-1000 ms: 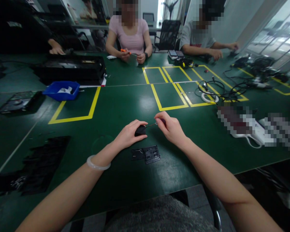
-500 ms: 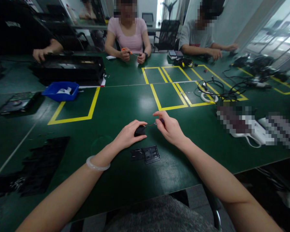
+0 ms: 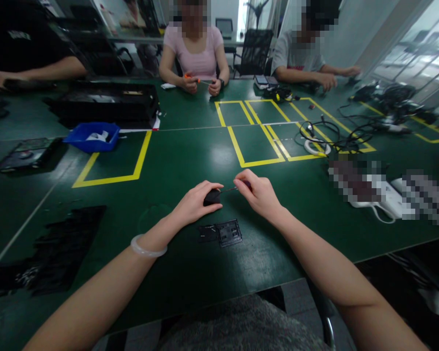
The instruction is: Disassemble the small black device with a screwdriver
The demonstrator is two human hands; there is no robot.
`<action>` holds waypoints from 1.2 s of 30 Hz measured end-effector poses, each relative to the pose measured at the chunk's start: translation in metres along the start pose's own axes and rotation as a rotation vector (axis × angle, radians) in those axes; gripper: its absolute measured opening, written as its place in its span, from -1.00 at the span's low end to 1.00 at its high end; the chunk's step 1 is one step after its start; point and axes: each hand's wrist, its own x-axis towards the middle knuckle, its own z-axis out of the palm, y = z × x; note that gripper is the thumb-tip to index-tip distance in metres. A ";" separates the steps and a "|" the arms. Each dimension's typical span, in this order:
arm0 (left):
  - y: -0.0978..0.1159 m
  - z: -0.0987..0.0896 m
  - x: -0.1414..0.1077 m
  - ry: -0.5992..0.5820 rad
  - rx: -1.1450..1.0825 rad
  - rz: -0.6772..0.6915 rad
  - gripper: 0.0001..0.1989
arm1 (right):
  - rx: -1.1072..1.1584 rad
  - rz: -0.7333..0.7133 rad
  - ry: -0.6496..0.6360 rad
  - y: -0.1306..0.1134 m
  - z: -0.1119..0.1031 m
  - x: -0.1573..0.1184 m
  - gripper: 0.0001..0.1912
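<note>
My left hand (image 3: 199,202) is closed around a small black box-shaped part (image 3: 211,197), holding it on the green table with the thumb on the near side and fingers on the far side. Between the fingers of my right hand (image 3: 255,192) is a screwdriver (image 3: 229,189); its thin shaft points left and its tip reaches the right side of the black part. Most of its handle is hidden by the fingers. Just in front of my hands lie a square black plastic piece (image 3: 229,233) and, touching its left side, a smaller black piece (image 3: 207,233) with thin bright bits on it.
Flat black parts (image 3: 64,248) lie at the left. Beyond them are a hard drive (image 3: 29,155), a blue tray (image 3: 91,137) and a large black casing (image 3: 106,105). Cables (image 3: 332,139) and a white power strip (image 3: 391,197) lie at the right. Several people sit across the table.
The fingers of my right hand have curled in more closely on the screwdriver. My left hand keeps its place. A co-worker's hand at the far left has moved left, off the black casing.
</note>
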 end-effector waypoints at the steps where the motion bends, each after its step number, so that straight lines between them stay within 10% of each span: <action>1: 0.000 0.000 0.000 -0.001 0.001 -0.002 -0.54 | 0.007 -0.001 0.012 0.000 0.000 0.000 -0.81; 36: -0.001 0.001 0.000 -0.003 0.003 0.000 -0.52 | 0.014 0.015 -0.001 0.000 0.000 0.001 -0.82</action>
